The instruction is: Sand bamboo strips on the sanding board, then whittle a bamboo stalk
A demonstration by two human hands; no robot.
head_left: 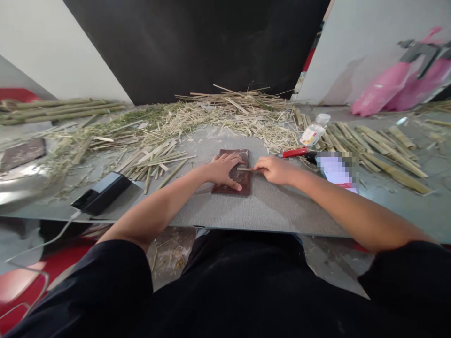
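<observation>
A dark red-brown rectangular block (241, 155) lies flat on the grey table (268, 206) in front of me. My left hand (223, 170) rests on it with fingers spread and flat, pressing it down. My right hand (274, 169) is closed in a pinch on a short thin bamboo strip (244, 169), whose free end lies across the block beside my left fingers.
Split bamboo strips and shavings (225, 112) are heaped along the back. Thicker bamboo sticks (380, 145) lie at right, with a red-handled tool (294, 152) and a small plastic bottle (313, 131). A black device with a cable (102, 192) sits at left.
</observation>
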